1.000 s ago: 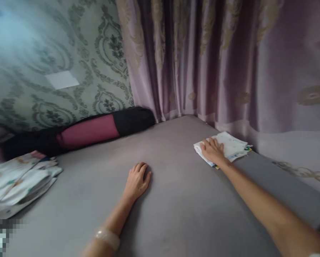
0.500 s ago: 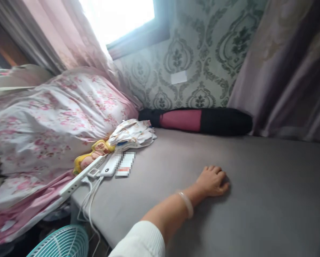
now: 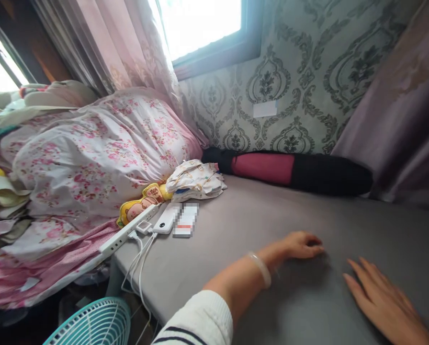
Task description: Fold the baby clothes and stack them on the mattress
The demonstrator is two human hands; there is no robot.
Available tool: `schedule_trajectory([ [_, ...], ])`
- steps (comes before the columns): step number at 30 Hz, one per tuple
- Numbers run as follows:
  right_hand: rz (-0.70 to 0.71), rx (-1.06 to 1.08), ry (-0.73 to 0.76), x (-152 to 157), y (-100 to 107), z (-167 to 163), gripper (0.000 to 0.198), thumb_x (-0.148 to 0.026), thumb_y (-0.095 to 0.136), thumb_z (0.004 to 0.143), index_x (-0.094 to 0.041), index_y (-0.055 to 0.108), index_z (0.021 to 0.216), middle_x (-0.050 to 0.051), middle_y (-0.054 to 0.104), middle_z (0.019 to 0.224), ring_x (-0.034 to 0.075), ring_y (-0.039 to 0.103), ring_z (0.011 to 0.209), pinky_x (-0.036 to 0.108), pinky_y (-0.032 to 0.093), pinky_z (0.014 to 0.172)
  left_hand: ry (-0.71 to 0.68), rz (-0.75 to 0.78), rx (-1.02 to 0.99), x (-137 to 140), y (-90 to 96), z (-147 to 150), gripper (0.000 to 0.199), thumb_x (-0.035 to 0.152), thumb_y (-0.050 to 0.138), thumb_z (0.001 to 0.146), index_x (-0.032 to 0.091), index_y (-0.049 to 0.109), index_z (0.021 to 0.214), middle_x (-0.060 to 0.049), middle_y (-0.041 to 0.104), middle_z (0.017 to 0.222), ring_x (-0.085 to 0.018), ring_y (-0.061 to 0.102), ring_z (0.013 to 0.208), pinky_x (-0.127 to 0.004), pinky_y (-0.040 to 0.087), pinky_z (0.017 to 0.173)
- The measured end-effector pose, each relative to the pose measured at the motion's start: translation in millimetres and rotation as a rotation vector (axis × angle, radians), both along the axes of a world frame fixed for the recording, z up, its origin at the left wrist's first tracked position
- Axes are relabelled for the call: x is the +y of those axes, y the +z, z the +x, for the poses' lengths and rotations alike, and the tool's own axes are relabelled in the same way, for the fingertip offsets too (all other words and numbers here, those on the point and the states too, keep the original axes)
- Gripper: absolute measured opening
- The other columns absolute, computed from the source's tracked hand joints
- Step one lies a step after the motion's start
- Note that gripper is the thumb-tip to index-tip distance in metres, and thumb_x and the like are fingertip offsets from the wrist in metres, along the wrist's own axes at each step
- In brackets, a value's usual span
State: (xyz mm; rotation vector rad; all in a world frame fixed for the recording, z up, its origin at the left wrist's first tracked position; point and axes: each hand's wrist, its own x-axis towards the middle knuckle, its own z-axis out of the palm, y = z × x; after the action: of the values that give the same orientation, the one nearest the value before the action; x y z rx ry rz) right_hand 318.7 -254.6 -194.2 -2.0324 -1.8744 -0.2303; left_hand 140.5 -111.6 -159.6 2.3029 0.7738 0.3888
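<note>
My left hand (image 3: 303,245), with a pale bangle (image 3: 260,269) on its wrist, is low over the grey sheet-covered surface (image 3: 257,215). Its fingers bend downward, the thumb stands apart from them, and no object shows in it. Whether the fingertips touch the sheet I cannot tell. My right hand (image 3: 381,292) reaches in from the lower right, palm down, fingers stretched and slightly spread, a little blurred. It too holds nothing. A gap of bare sheet lies between the two hands.
A black and dark pink roll (image 3: 261,168) lies along the wall. Folded cloth (image 3: 196,179), a yellow plush (image 3: 139,206), a power strip (image 3: 128,230), a white power bank (image 3: 166,220) with cables and a pixelated item (image 3: 186,220) line the left. A turquoise fan (image 3: 92,323) stands below the edge.
My right hand has come into view at the lower right. My left hand has lifted from lying flat to a bent pose. The view has shifted, so the surroundings sit further right.
</note>
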Motion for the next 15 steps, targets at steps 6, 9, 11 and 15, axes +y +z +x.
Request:
schedule_trajectory([
  [6,-0.095,-0.020,0.017,20.0,-21.1,-47.9,0.071,-0.052,0.015,0.086,-0.011,0.048,0.134,0.016,0.044,0.141,0.032,0.034,0.134,0.058,0.026,0.107,0.577,0.031,-0.210,40.1,35.9,-115.6,0.026,0.022,0.047,0.084,0.014,0.070,0.093,-0.006,0.072,0.087,-0.016,0.064,0.080,-0.026,0.049,0.075],
  [9,-0.048,-0.061,0.044,10.8,-15.5,-57.4,0.071,-0.050,0.015,0.086,-0.008,0.049,0.133,0.018,0.045,0.140,0.033,0.034,0.134,0.058,0.023,0.107,0.805,0.149,-0.267,60.3,55.8,-194.5,0.025,0.020,0.046,0.084,0.014,0.070,0.086,-0.007,0.071,0.083,-0.017,0.064,0.079,-0.027,0.048,0.075],
  [11,-0.037,-0.066,0.063,6.8,-11.2,-59.0,0.069,-0.048,0.016,0.086,-0.009,0.051,0.131,0.019,0.046,0.139,0.034,0.035,0.133,0.058,0.023,0.107,0.918,0.223,-0.280,71.5,69.1,-246.6,0.026,0.022,0.044,0.085,0.014,0.069,0.089,-0.008,0.070,0.087,-0.020,0.063,0.086,-0.031,0.047,0.081],
  [15,-0.021,-0.048,0.087,5.2,-6.6,-58.7,0.065,-0.047,0.021,0.084,-0.012,0.054,0.128,0.020,0.050,0.135,0.036,0.036,0.131,0.060,0.022,0.106,1.293,0.465,-0.182,83.7,95.8,-332.9,0.023,0.022,0.046,0.083,0.016,0.067,0.089,-0.009,0.069,0.090,-0.021,0.062,0.088,-0.031,0.044,0.084],
])
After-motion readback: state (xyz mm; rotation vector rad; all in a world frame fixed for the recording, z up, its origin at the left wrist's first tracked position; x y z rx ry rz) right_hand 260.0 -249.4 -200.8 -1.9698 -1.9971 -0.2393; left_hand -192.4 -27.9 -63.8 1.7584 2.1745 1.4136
